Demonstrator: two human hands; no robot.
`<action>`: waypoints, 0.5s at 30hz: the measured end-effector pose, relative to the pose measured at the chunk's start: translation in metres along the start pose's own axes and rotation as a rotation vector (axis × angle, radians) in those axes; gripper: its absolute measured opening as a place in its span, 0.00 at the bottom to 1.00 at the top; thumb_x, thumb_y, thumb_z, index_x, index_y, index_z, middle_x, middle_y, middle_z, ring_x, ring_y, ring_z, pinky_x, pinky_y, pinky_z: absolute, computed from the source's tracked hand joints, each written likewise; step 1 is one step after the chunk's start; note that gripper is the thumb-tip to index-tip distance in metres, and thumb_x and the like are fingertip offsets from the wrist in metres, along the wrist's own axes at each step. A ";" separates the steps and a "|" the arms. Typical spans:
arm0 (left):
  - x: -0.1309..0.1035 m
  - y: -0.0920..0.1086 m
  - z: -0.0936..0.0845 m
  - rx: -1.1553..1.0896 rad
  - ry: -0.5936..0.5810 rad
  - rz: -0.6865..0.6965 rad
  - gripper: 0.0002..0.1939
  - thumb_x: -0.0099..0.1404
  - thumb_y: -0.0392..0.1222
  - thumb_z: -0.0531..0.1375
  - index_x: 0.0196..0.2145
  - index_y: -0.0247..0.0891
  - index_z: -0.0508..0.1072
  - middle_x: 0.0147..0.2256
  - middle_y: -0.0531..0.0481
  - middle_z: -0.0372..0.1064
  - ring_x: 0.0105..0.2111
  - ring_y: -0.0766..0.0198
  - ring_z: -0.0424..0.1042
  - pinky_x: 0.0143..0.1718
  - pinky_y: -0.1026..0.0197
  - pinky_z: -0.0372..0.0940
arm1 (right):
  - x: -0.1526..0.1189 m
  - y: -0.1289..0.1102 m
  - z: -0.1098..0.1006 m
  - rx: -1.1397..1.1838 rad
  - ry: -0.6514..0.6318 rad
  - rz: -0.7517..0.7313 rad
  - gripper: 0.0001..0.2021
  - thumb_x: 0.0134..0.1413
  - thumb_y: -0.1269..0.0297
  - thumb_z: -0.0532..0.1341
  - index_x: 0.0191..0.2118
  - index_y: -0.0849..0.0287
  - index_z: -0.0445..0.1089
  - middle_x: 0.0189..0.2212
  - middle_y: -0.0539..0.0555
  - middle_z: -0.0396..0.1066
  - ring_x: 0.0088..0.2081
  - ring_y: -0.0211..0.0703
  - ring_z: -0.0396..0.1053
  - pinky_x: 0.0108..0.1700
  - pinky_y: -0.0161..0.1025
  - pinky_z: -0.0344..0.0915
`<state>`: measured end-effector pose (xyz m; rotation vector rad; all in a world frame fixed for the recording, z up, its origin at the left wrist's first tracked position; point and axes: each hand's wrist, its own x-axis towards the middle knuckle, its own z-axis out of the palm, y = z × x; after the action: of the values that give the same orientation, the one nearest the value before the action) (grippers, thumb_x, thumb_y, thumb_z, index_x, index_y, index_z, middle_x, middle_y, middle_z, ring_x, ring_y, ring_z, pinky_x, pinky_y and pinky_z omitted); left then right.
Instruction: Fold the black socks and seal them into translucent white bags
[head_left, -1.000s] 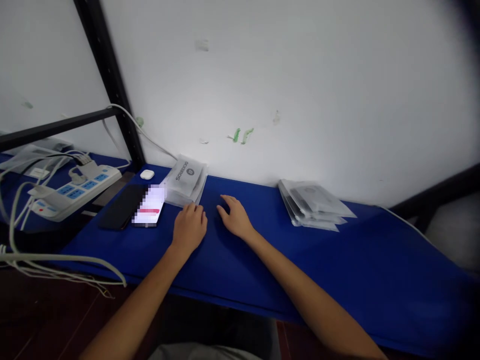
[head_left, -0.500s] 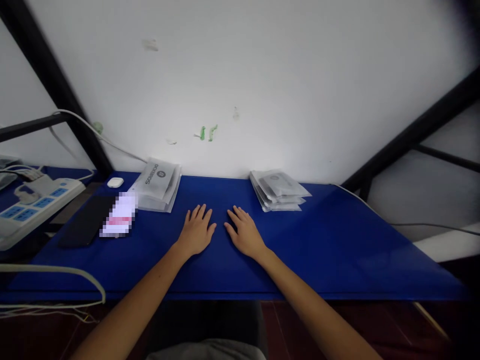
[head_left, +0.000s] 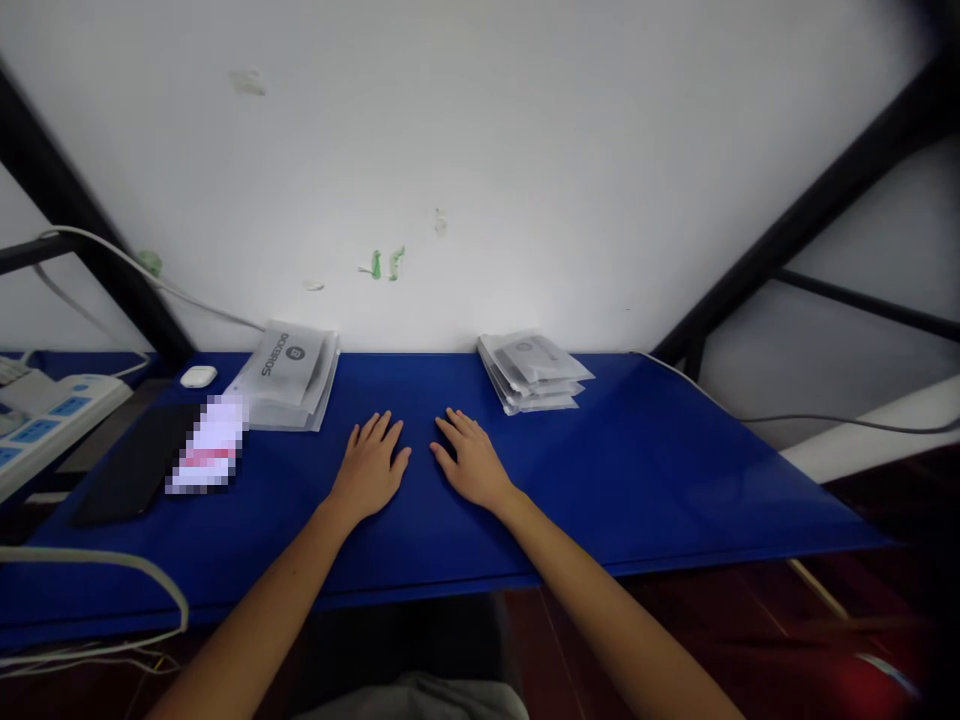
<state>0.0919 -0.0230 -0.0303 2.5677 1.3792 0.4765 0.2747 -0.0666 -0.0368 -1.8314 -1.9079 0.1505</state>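
Palm down on the blue tabletop (head_left: 622, 480), my left hand (head_left: 369, 465) lies with its fingers spread and holds nothing. My right hand (head_left: 471, 460) rests flat beside it, a small gap between the two, also with fingers apart and nothing held. Behind and left of my left hand is a stack of frosted plastic bags (head_left: 289, 370) with dark lettering. Another stack of frosted bags (head_left: 536, 365), slightly fanned, lies behind and right of my right hand, near the wall.
At the left are a pixelated bright item (head_left: 210, 445), a black flat object (head_left: 139, 465), a small white case (head_left: 199, 377) and a white power strip (head_left: 56, 425) with cables. Black metal bars (head_left: 795, 215) frame both sides before a white wall (head_left: 525, 150).
The camera view has turned slightly right, so the scene sits further left and a little tilted. Both hands stay flat on the tabletop, and both bag stacks remain where they lay.
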 end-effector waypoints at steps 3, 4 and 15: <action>0.000 0.000 0.000 0.009 -0.004 -0.002 0.24 0.69 0.47 0.47 0.59 0.36 0.62 0.63 0.40 0.54 0.64 0.51 0.51 0.63 0.42 0.47 | 0.000 0.000 -0.002 0.005 -0.006 0.000 0.22 0.60 0.60 0.55 0.58 0.61 0.64 0.61 0.64 0.59 0.64 0.55 0.52 0.63 0.57 0.51; 0.001 0.000 0.000 0.012 -0.007 -0.004 0.25 0.69 0.47 0.47 0.59 0.36 0.62 0.63 0.40 0.54 0.64 0.51 0.51 0.63 0.43 0.47 | -0.001 -0.001 -0.003 0.005 -0.007 -0.001 0.22 0.60 0.60 0.55 0.58 0.61 0.65 0.61 0.64 0.59 0.64 0.55 0.53 0.63 0.56 0.51; 0.009 0.009 -0.006 0.098 -0.088 -0.044 0.26 0.68 0.45 0.48 0.59 0.30 0.62 0.62 0.35 0.54 0.63 0.45 0.52 0.60 0.40 0.51 | -0.004 -0.006 -0.018 -0.016 -0.051 -0.023 0.23 0.60 0.61 0.56 0.58 0.66 0.64 0.61 0.66 0.58 0.63 0.56 0.54 0.64 0.52 0.52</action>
<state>0.1013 -0.0208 -0.0205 2.5938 1.4594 0.2920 0.2764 -0.0760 -0.0197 -1.8314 -1.9698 0.1762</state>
